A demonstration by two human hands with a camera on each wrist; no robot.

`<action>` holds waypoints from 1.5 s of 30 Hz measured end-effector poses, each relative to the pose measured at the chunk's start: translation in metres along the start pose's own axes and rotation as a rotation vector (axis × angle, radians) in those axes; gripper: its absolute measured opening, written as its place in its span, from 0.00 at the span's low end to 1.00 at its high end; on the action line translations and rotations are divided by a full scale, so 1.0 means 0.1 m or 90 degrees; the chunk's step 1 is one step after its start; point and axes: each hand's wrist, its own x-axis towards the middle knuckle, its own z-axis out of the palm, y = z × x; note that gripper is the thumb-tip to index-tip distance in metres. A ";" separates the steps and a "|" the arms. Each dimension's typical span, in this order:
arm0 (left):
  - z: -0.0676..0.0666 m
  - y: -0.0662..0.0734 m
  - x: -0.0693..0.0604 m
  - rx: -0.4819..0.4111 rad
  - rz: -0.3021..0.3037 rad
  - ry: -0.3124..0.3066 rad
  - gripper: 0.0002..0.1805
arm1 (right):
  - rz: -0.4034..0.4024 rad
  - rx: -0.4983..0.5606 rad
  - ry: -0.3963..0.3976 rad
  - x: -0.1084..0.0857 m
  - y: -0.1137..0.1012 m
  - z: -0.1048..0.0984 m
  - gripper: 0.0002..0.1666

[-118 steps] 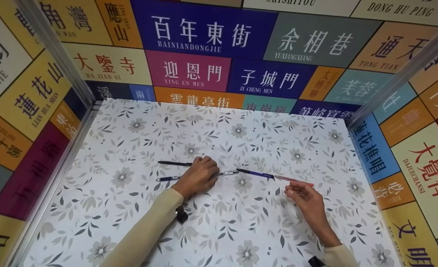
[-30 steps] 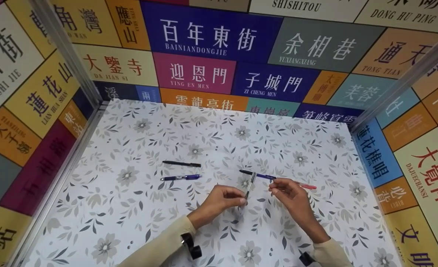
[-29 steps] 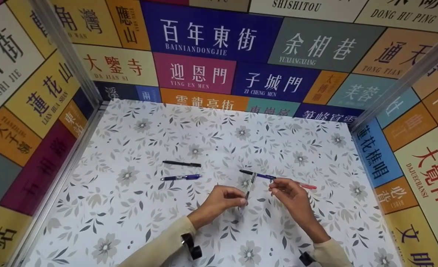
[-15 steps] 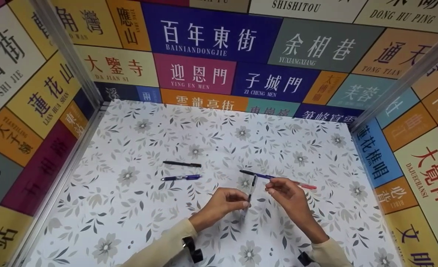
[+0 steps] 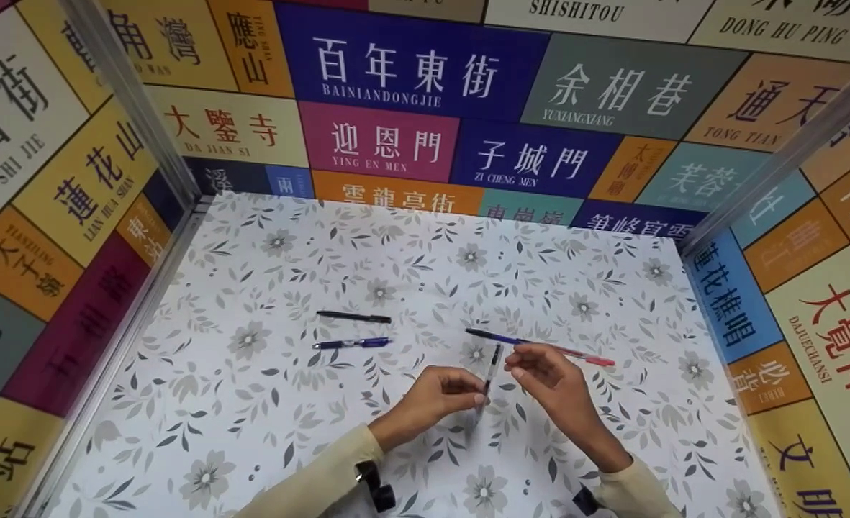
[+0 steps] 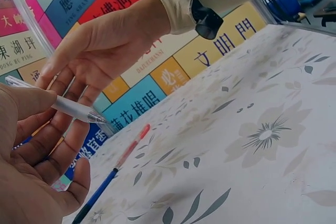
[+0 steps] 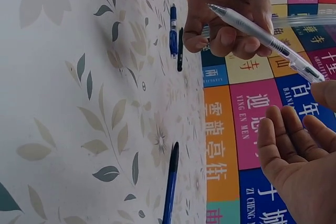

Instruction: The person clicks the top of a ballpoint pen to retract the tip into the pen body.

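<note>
One pen (image 7: 260,34) in left hand (image 5: 433,393), four pens (image 5: 353,344) on table (image 5: 410,244)

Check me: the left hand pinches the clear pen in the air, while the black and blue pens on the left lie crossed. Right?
Not quite: the black pen and the blue pen there lie apart, roughly side by side, as the head view shows. The left hand does pinch the clear pen in the air.

The left hand (image 5: 430,396) pinches with its fingers (image 5: 462,380); the right hand (image 5: 554,383) curls loosely just beside it
</note>
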 end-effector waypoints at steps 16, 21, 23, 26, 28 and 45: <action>0.05 -0.01 -0.02 -0.005 0.000 0.005 0.15 | -0.049 -0.016 -0.030 0.01 -0.08 0.11 0.24; 0.06 -0.01 -0.03 -0.002 -0.002 0.015 0.14 | -0.070 -0.014 -0.031 0.02 -0.08 0.14 0.25; 0.06 -0.02 -0.02 -0.001 -0.003 0.018 0.15 | -0.079 -0.016 -0.031 0.03 -0.08 0.15 0.26; 0.06 -0.03 -0.03 -0.009 -0.003 0.022 0.16 | -0.099 -0.021 -0.033 0.05 -0.08 0.18 0.28; 0.06 -0.04 -0.03 -0.016 -0.003 0.023 0.15 | -0.112 -0.025 -0.035 0.06 -0.08 0.20 0.29; 0.09 -0.01 0.00 -0.046 0.008 0.013 0.15 | -0.167 -0.077 -0.039 0.11 -0.10 0.22 0.39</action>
